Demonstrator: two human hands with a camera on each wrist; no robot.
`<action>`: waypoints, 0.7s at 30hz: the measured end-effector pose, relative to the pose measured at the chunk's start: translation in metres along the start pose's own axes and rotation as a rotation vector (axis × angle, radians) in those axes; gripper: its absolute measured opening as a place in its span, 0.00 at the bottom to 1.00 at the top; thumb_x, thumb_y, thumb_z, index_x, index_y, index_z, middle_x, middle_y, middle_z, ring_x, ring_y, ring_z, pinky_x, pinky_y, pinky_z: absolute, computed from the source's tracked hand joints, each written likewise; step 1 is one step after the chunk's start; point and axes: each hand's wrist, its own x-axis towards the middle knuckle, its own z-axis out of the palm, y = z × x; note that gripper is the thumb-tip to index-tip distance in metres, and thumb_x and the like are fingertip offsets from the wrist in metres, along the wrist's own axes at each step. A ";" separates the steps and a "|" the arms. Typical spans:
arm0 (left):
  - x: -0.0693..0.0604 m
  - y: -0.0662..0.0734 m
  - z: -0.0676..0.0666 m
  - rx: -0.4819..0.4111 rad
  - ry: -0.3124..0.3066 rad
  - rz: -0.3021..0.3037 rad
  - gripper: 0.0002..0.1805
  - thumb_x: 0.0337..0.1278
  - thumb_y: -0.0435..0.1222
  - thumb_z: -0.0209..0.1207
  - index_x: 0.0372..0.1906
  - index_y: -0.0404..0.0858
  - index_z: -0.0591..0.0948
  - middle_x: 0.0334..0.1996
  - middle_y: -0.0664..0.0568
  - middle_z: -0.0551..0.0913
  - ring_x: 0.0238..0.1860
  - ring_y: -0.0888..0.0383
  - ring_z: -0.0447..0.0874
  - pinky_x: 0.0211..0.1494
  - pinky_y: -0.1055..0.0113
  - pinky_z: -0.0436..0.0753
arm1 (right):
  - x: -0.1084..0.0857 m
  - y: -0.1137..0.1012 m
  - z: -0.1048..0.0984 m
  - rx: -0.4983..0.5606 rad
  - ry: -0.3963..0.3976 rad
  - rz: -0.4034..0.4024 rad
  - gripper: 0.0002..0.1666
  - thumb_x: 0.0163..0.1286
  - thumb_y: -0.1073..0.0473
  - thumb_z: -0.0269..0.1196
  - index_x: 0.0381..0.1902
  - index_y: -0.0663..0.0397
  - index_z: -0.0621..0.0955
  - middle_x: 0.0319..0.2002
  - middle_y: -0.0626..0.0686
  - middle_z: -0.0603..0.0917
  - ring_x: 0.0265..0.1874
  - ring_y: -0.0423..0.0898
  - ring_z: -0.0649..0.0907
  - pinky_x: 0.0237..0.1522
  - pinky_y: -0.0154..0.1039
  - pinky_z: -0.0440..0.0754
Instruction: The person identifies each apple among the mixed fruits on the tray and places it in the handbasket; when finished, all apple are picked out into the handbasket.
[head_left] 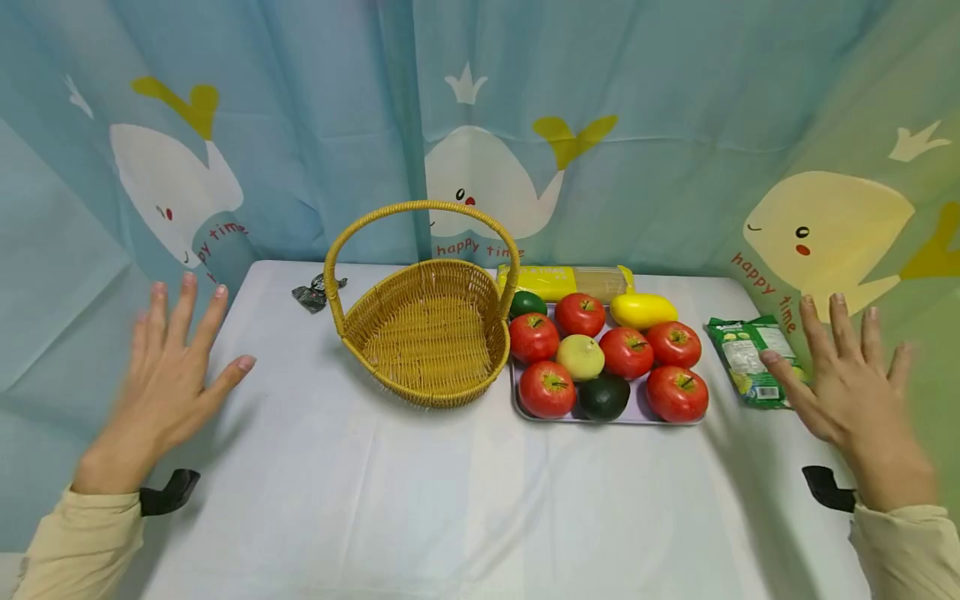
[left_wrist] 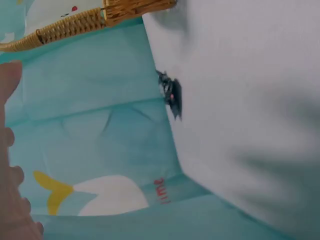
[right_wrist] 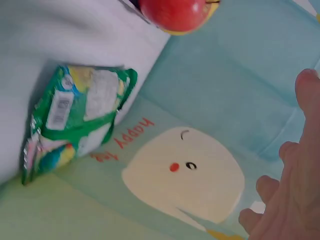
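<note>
My left hand [head_left: 168,379] is raised at the left side with its fingers spread, holding nothing. Nearest to it on the table lie black-wrapped candies [head_left: 317,292], which the left wrist view also catches at the table's edge. At the right side my right hand [head_left: 858,392] is held up, fingers apart and bare of any object. Just beyond its thumb lies a green snack packet [head_left: 756,358]. Between the hands stand a wicker basket [head_left: 427,333] with a tall handle and a tray [head_left: 536,415] of fruit.
On the tray are several red apples [head_left: 546,389], a pale yellow-green round fruit [head_left: 580,358], a dark avocado [head_left: 603,397], a yellow oval fruit [head_left: 643,311] and a green one [head_left: 527,305]. A yellow pasta packet [head_left: 555,283] lies behind. A whale-printed curtain [head_left: 337,125] surrounds the table.
</note>
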 end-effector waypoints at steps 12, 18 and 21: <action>0.033 0.026 0.033 -0.557 0.255 0.038 0.39 0.76 0.33 0.62 0.85 0.50 0.62 0.81 0.46 0.67 0.80 0.63 0.65 0.81 0.69 0.68 | 0.000 -0.006 0.049 0.326 0.040 -0.197 0.54 0.77 0.48 0.64 0.88 0.44 0.47 0.87 0.65 0.44 0.80 0.80 0.50 0.78 0.80 0.42; 0.051 0.054 0.044 -0.795 0.281 0.013 0.33 0.78 0.25 0.55 0.81 0.43 0.67 0.75 0.39 0.74 0.73 0.66 0.75 0.71 0.79 0.75 | -0.005 -0.010 0.061 0.433 0.000 -0.206 0.61 0.64 0.52 0.77 0.87 0.36 0.56 0.85 0.65 0.53 0.76 0.81 0.59 0.64 0.90 0.54; 0.062 0.062 0.048 -0.881 0.255 0.008 0.32 0.78 0.24 0.54 0.81 0.43 0.67 0.76 0.37 0.73 0.73 0.61 0.76 0.71 0.79 0.76 | -0.009 -0.014 0.066 0.465 0.004 -0.196 0.64 0.58 0.53 0.82 0.86 0.32 0.59 0.83 0.65 0.60 0.79 0.73 0.62 0.62 0.89 0.59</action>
